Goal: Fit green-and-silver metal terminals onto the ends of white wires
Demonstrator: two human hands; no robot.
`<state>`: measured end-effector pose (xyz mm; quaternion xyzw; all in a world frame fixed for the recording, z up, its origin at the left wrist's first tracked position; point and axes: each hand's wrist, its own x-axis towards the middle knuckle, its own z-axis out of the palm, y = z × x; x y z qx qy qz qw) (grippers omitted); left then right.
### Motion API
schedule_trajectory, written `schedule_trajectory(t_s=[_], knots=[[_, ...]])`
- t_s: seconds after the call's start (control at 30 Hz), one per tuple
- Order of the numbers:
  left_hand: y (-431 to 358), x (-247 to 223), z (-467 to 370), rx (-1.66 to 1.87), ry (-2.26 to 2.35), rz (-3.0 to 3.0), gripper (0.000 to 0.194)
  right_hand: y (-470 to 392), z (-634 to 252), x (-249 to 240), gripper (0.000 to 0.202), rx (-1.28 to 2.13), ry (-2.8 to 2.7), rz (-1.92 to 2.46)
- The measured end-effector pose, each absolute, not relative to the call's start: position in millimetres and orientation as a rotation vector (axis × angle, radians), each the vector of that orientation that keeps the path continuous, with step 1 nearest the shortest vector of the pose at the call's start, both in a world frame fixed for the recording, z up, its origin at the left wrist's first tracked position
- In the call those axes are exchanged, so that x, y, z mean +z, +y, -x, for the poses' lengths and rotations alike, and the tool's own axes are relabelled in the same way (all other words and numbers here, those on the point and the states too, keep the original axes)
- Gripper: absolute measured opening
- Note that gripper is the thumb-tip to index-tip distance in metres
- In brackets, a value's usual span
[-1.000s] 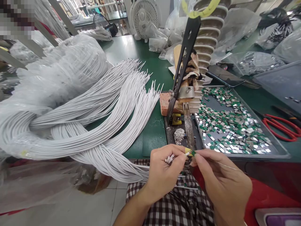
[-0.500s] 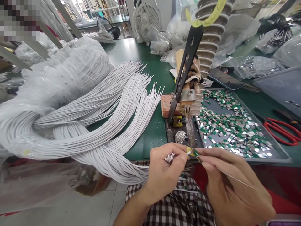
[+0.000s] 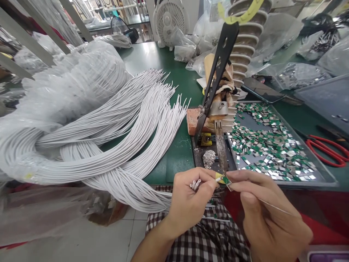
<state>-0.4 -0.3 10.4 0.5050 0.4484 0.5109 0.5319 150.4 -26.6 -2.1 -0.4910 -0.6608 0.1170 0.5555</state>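
Observation:
My left hand [image 3: 194,203] is closed on several white cables [image 3: 195,184], their cut ends poking out of the fist. One white cable end [image 3: 219,178] sticks out between thumb and forefinger and meets a small green circuit board with a metal plug [image 3: 226,180]. Just above that spot is the tip of a soldering iron [image 3: 222,153] clamped in a stand. My right hand [image 3: 272,214] has its fingertips at the board, the thumb drawn a little away. A thin solder wire [image 3: 274,206] runs along its fingers, pinched in them.
A shallow tray [image 3: 328,182] of loose green boards lies to the right, beside red-handled pliers [image 3: 327,151]. Bundles of white cable [image 3: 114,160] cover the left. A black bracket [image 3: 218,69], a ribbed hose [image 3: 245,47] and a brick [image 3: 192,120] stand around the iron.
The small board has dropped slightly away from the iron's tip and turned a little. My right thumb has moved off the board; the left hand has hardly moved.

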Motion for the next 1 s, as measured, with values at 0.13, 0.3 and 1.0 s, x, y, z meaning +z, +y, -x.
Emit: schedule_trajectory(t_s=[0.13, 0.3, 1.0], knots=[[3, 9, 3, 1.203, 1.040, -1.342, 0.017, -20, -151, 1, 0.021, 0.304, -1.585, 1.336], [9, 9, 10, 0.992, 0.977, -1.349, 0.019, -16, -149, 2, 0.017, 0.279, -1.661, 1.356], [15, 16, 5, 1.120, 0.901, -1.050, 0.017, -20, -145, -4, 0.033, 0.029, -1.554, 1.129]])
